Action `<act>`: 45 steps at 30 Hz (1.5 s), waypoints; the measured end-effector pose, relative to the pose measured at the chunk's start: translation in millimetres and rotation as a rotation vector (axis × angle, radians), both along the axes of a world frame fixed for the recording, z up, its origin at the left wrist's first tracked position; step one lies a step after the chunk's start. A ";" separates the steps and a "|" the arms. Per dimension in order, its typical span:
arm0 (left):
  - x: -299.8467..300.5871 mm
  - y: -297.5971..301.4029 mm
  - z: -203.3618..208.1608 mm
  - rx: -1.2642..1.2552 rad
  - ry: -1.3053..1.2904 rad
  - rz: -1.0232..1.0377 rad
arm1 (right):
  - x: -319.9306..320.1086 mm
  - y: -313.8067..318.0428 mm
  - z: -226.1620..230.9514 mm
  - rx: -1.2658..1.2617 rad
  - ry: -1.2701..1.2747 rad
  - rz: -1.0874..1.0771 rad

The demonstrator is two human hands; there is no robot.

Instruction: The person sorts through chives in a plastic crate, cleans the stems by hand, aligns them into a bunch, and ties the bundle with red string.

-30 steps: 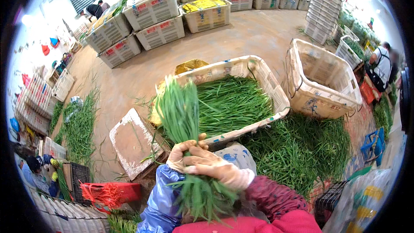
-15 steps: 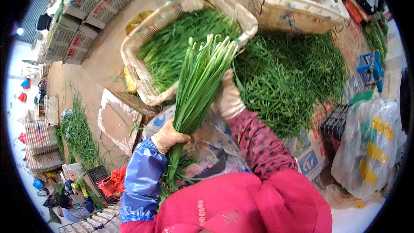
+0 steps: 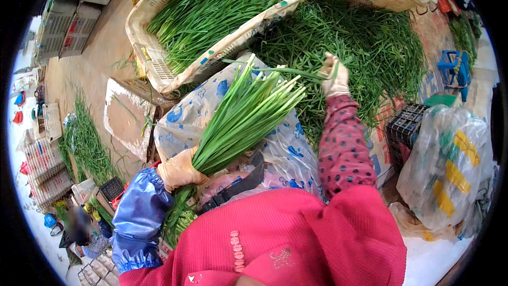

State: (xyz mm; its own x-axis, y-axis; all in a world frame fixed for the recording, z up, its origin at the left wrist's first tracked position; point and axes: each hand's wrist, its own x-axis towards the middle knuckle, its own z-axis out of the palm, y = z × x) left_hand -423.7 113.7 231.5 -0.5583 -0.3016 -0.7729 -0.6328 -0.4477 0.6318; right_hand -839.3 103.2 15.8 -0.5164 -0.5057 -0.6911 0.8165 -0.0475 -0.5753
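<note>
Left hand [image 3: 181, 171] curled, right hand [image 3: 337, 78] forward

A thick bunch of long green stalks [image 3: 246, 119] is wrapped by the left fingers [image 3: 191, 176], its pale ends fanned loosely up and to the right beyond them, its leafy tips drooping below them. One flat green strand [image 3: 297, 71] stretches leftward from the right fingers [image 3: 329, 63], toward the bunch's pale ends.

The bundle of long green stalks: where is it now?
The bundle is central in the head view, in the gloved left hand, over the clear blue-patterned plastic sheet, nearer the person than the cream plastic crate.
</note>
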 end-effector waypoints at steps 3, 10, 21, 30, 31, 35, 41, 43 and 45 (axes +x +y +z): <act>10.1 5.1 2.7 0.021 0.006 -0.012 | -8.7 4.8 69.1 -0.104 0.289 0.610; 17.0 4.5 -2.5 -0.288 -0.098 -0.312 | 97.4 -11.2 151.1 -0.051 1.799 1.454; -38.5 -7.5 51.1 -0.536 -0.556 -0.859 | 41.7 3.9 86.8 0.702 1.327 1.568; -34.2 5.5 39.5 -0.872 -0.541 -0.936 | 12.7 -17.6 176.4 -0.090 1.780 1.326; -35.8 4.2 36.6 -0.898 -0.541 -0.949 | 32.8 -20.8 184.5 -0.519 1.668 1.448; -10.8 1.4 20.4 -0.978 -0.373 -0.758 | 95.9 -0.9 194.4 -0.913 1.375 1.947; 32.9 11.3 -21.1 -0.536 -0.103 -0.295 | 51.9 -1.5 146.3 -0.284 0.589 2.111; 43.5 18.6 -36.5 -0.175 0.023 -0.012 | 54.9 -10.9 171.9 -0.217 0.607 1.966; 45.6 16.9 -39.3 0.000 0.065 0.069 | 60.1 -19.4 175.0 -0.282 1.047 1.803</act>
State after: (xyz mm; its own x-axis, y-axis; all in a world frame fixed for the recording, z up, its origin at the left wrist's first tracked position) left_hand -378.1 130.6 192.2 -0.5854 -0.3413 -0.7354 -0.5578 -0.4888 0.6708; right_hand -779.2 83.8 190.7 0.4961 -0.7855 -0.3700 -0.4993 0.0905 -0.8617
